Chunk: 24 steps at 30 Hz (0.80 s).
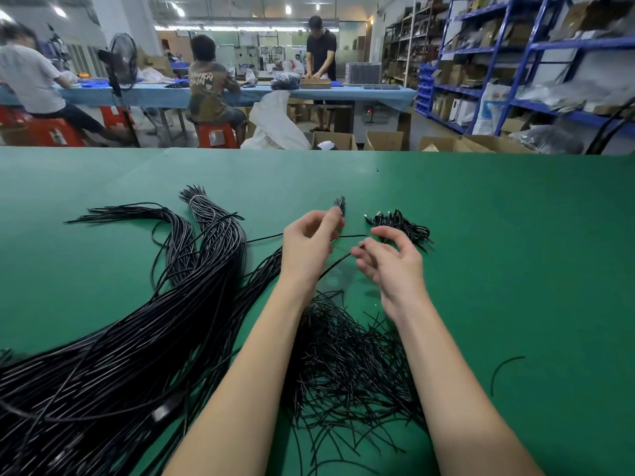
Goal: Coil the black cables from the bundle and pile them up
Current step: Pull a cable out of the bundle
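Observation:
A thick bundle of long black cables (137, 324) sprawls across the left of the green table (515, 235). My left hand (309, 242) is raised above the table and pinches a single black cable (350, 236) near its end. That cable runs rightward to my right hand (388, 259), whose curled fingers hold it at the fingertips. Just behind my right hand lies a small pile of coiled cables (402, 226) with metal plug ends. A short bunch of cable ends (340, 203) sticks up behind my left thumb.
A heap of short thin black ties (347, 365) lies between my forearms. One stray black strand (505, 367) curves on the table at the right. Beyond the table's far edge, people work at a blue bench (240, 92); blue shelving (515, 63) stands at the right.

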Available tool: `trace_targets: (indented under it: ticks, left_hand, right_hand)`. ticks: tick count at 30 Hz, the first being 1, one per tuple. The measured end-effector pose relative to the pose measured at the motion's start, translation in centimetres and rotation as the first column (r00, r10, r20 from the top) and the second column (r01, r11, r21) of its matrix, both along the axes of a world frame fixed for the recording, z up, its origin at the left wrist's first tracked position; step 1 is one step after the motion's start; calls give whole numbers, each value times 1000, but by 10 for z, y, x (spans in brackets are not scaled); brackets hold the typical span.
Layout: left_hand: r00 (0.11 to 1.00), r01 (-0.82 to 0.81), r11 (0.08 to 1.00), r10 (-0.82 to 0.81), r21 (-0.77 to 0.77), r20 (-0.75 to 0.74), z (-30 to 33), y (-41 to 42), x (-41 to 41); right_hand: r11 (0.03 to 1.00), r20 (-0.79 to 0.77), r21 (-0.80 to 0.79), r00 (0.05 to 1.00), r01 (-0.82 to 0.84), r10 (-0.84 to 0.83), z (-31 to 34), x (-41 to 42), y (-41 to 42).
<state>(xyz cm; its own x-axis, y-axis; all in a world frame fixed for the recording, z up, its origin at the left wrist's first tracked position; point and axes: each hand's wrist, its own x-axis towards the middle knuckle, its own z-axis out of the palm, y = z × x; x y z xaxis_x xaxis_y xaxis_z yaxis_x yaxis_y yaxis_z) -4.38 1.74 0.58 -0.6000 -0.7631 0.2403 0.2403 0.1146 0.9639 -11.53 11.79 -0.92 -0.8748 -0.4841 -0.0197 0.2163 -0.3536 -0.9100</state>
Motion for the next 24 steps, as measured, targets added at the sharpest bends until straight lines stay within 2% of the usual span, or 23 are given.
trace_targets:
  ticks: [3, 5, 7, 9, 11, 13, 16, 18, 20, 22, 24]
  left_hand:
    - [986, 149, 986, -142, 71, -92, 5, 1, 3]
    - [965, 263, 963, -263, 53, -14, 4, 2, 4]
    - [914, 378, 923, -384, 66, 129, 1, 5, 4]
    - [838, 467, 868, -495, 169, 230, 0, 8, 3]
    - [777, 514, 820, -569, 250, 269, -2, 8, 2]
    - [796, 471, 837, -539, 277, 275, -5, 6, 1]
    - [898, 286, 919, -356, 271, 257, -9, 2, -2]
    - [949, 209, 916, -275, 342, 157, -9, -1, -2]
    - [968, 179, 913, -229, 366, 98, -9, -6, -2]
    - [964, 169, 933, -224, 317, 144, -9, -6, -2]
    - [946, 183, 952, -239, 246, 218, -11, -4, -3]
  right_hand:
    - [984, 134, -143, 987, 109, -90, 1, -11, 6]
    - [964, 210, -219, 972, 149, -103, 2, -16, 11]
    - [937, 271, -306, 959, 168, -84, 4, -19, 15]
    - [891, 333, -422, 943, 166, -18, 7, -21, 18]
    - [851, 357, -509, 931, 129, 72, 10, -23, 23]
    - [874, 325, -481, 941, 74, 99, 13, -27, 30]
    - [909, 302, -416, 945, 13, 125, 15, -37, 44]
    - [958, 260, -285, 961, -11, 89, 15, -45, 53]
    - [999, 98, 52, 995, 9, -14, 14, -52, 59]
    - [890, -155, 449, 988, 79, -9, 10, -55, 63]
    - [788, -262, 609, 961, 92, 91, 6, -55, 64]
